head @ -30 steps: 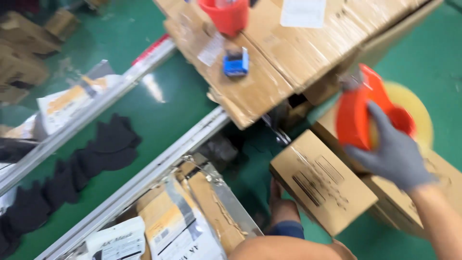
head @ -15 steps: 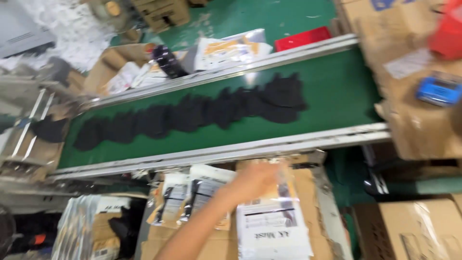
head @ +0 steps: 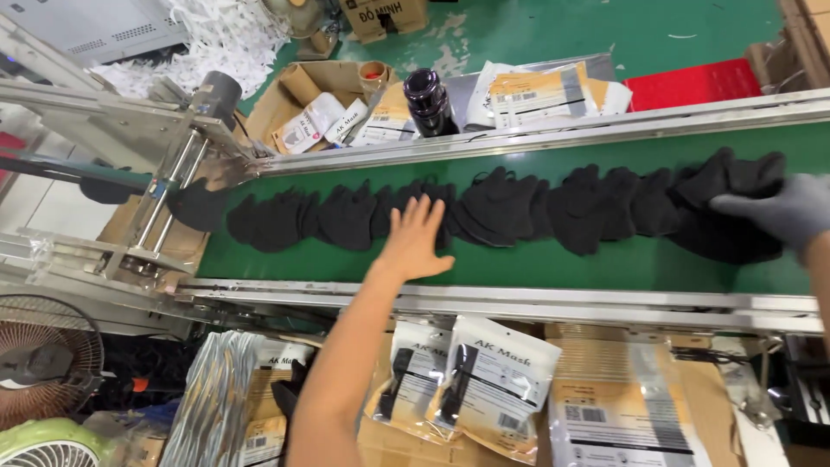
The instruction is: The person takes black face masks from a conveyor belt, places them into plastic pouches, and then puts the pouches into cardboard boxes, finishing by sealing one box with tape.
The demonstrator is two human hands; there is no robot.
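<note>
Two hands are over the green belt (head: 605, 259) in the middle of the frame. My left hand (head: 417, 242) is bare, fingers spread and flat, and its tips touch the row of black masks (head: 519, 212) near the centre; it does not close on anything. My right hand (head: 774, 212) wears a grey glove and comes in from the right edge, where the frame cuts it off. Its fingers lie on the masks at the right end of the row, but I cannot tell if they pinch one or only rest there. The masks overlap so much that I cannot count them. At the left end one mask sits partly under the metal rollers (head: 164, 207). Below the belt, sealed mask packets (head: 497, 380) lie on cardboard boxes, and my forearm hides part of them. Behind the belt a dark bottle (head: 426, 99) stands upright.
</note>
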